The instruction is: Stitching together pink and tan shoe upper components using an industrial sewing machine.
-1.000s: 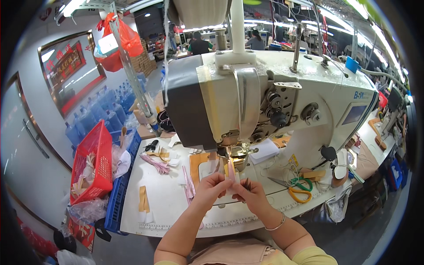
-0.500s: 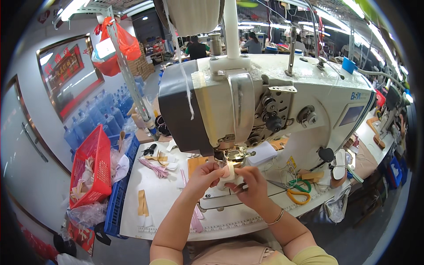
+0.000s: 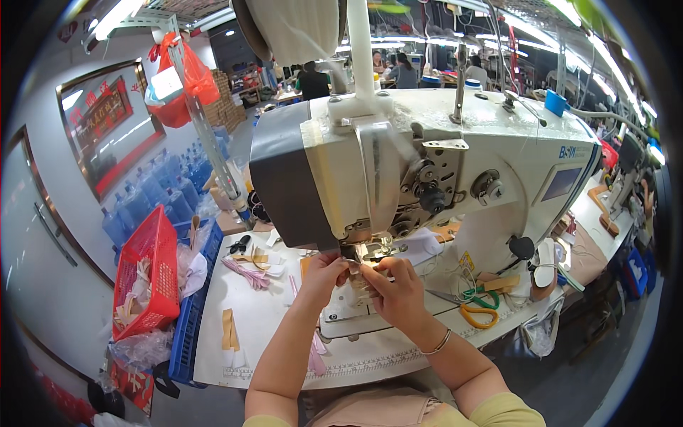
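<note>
A large white industrial sewing machine stands in front of me, its lamp lighting the needle area. Just below the presser foot, both hands meet over a small pale strip. The thumb and fingers of my left hand pinch its left side. My right hand is closed at its right side, index finger and thumb pressed toward the left fingertips. Most of the strip is hidden by the fingers, and its exact shape is too small to tell.
Orange-handled scissors and green-handled scissors lie right of my right hand. On the left of the table are pink strips, a tan strip and black snips. Beyond the edge stands a red basket.
My hands have drawn closer together at the presser foot, and the right fingers now press near the left ones. The pale strip, looped and visible before, is now mostly covered. The view has shifted slightly.
</note>
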A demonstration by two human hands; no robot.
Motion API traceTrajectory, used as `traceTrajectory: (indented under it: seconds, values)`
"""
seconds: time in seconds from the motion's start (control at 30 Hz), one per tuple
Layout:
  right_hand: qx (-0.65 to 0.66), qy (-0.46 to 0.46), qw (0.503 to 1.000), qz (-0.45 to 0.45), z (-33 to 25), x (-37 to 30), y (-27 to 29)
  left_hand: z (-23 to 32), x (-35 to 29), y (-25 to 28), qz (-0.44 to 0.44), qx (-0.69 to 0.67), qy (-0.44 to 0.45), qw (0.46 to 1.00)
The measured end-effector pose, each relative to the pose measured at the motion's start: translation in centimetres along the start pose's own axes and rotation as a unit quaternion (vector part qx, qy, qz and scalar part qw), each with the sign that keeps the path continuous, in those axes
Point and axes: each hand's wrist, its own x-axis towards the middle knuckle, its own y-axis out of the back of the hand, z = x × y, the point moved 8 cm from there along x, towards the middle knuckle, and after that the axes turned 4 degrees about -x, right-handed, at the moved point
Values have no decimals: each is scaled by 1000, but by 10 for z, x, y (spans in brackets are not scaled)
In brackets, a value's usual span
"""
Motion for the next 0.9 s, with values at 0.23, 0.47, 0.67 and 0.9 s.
traceTrajectory:
  seconds: [0.23,0.47,0.67,0.9]
  values:
    - [3,-14,1000,-11,3,-1,-1,-11,6,6,28,-42,-9,999]
    - [25,-22,999,-7,4,-1,-1,-17,10,11,16,-110,7,994]
    - [29,-34,999,-14,4,2,3,-15,13,8,19,-41,13,999]
    - [-4,-28,999,-40,-2,7,7,-5,-15,-5,115,-131,-121,977]
